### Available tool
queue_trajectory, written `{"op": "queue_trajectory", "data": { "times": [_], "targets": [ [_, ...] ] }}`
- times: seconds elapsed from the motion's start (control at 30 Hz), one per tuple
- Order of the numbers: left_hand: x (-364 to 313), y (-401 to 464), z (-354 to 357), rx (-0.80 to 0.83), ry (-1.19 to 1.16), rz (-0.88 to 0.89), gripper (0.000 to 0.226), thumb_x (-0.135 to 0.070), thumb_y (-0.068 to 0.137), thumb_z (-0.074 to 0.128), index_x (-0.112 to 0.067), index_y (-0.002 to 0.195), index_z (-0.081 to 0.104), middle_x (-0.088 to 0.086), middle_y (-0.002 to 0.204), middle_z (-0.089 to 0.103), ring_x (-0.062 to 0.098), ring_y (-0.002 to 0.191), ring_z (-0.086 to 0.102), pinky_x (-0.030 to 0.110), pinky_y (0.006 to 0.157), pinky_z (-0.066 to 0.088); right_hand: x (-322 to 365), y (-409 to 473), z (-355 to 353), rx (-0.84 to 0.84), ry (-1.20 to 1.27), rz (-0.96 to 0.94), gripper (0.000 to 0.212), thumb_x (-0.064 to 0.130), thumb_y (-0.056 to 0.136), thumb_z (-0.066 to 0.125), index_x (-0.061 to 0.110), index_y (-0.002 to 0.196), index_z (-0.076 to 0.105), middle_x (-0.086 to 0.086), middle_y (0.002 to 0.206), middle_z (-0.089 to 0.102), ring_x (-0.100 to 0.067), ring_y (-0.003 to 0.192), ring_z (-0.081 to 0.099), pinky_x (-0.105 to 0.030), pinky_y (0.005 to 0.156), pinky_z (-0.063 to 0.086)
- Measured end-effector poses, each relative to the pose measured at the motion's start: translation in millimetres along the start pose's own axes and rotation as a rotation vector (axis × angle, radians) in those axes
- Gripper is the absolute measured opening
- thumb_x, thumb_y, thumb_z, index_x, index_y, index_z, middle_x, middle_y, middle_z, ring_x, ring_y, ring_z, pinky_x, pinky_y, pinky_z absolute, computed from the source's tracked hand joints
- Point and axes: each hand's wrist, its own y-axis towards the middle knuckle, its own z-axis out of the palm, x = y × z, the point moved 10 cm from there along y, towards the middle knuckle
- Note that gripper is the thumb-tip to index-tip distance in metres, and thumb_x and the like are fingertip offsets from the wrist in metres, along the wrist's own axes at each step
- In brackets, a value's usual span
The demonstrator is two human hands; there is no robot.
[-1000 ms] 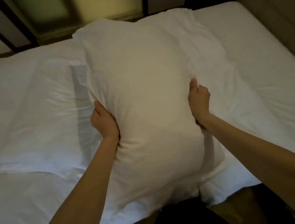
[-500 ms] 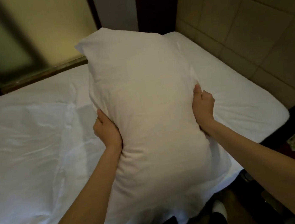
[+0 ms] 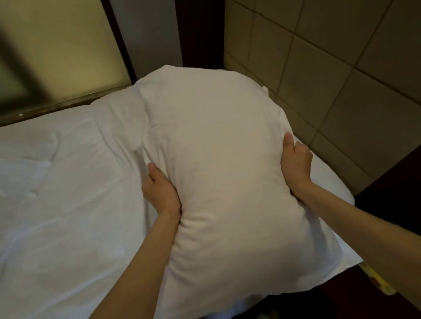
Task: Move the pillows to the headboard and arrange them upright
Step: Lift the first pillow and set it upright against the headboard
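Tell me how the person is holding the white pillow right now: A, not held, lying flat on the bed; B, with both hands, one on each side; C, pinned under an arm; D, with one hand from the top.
B: the left hand and right hand squeeze opposite sides of the pillow.

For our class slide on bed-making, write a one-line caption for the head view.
Both hands, left hand and right hand, grip a white pillow by its sides above the bed, near the panelled headboard.
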Motion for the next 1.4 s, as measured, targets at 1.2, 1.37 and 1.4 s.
{"op": "queue_trajectory", "data": {
  "times": [1.2, 1.37, 1.4],
  "targets": [
    [-17.9, 268.7, 359.5, 0.05, -0.163, -0.093, 0.068, -0.067, 0.078, 0.055, -0.009, 0.11, 0.068, 0.004, 0.103, 0.071, 0.017, 0.093, 0.065, 0.028, 0.083, 0.053, 80.2, 420.9, 177.9, -0.007, -0.087, -0.202, 0.054, 0.041, 0.099, 0.035, -0.002, 0.073, 0.055, -0.016, 0.072, 0.06, -0.026, 0.07, 0.054, -0.038, 0.067, 0.043],
    [-11.1, 310.2, 423.1, 0.043, -0.164, -0.118, 0.049, -0.065, 0.084, 0.048, -0.019, 0.085, 0.065, -0.001, 0.087, 0.068, 0.014, 0.081, 0.062, 0.025, 0.072, 0.047, 118.2, 487.3, 202.5, -0.036, -0.155, -0.377, 0.051, 0.038, 0.1, 0.036, 0.0, 0.071, 0.056, -0.015, 0.069, 0.06, -0.023, 0.065, 0.049, -0.029, 0.062, 0.028],
    [-9.4, 315.0, 435.4, 0.053, -0.168, -0.125, 0.044, -0.064, 0.086, 0.046, -0.024, 0.081, 0.063, -0.004, 0.085, 0.066, 0.013, 0.08, 0.061, 0.024, 0.071, 0.046, 127.3, 497.7, 205.6, -0.053, -0.174, -0.424, 0.051, 0.037, 0.1, 0.036, -0.001, 0.072, 0.057, -0.018, 0.071, 0.063, -0.023, 0.064, 0.048, -0.029, 0.062, 0.024]
  ]
}}
